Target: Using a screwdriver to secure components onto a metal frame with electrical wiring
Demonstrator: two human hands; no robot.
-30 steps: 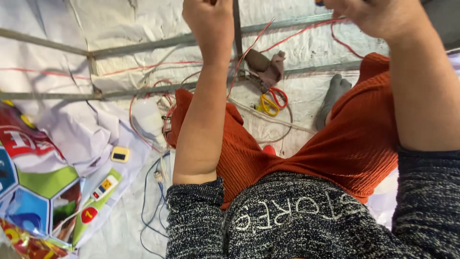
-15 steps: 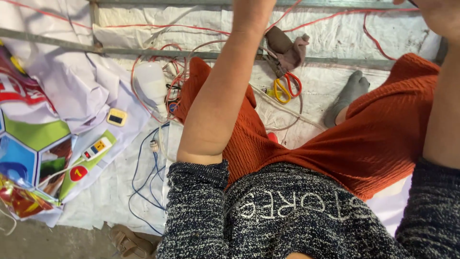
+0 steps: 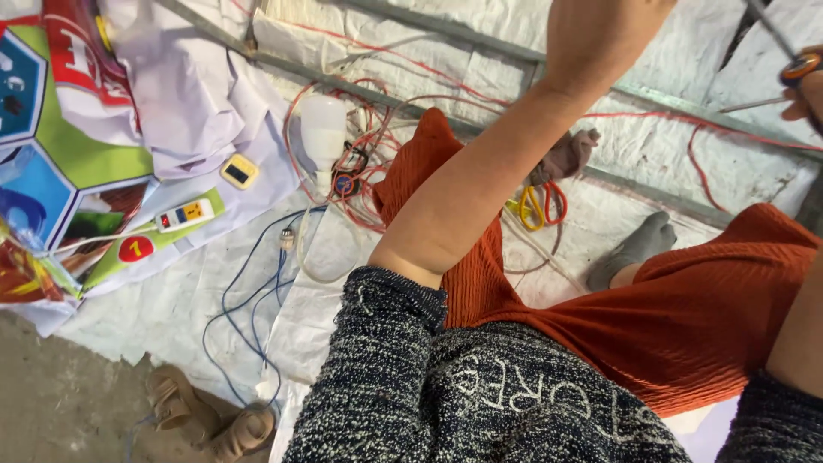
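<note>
Where left forearm point(image 3: 480, 189) crosses: bulb point(image 3: 324, 133), scissors point(image 3: 536, 206), possibly pliers.

sweater point(image 3: 480, 403): nubby knit | skirt point(image 3: 686, 317): ribbed cloth | bulb point(image 3: 323, 129): smooth matt plastic

Makeshift floor workshop, white sheeting point(image 3: 197, 291), metal bars point(image 3: 411, 111), tangled wires point(image 3: 360, 171), scissors point(image 3: 536, 206), bulb point(image 3: 323, 133)

Bulb point(image 3: 323, 130) lies left of the scissors point(image 3: 533, 206); sandals point(image 3: 206, 420) nearer, probably off the sheet point(image 3: 180, 300).
</note>
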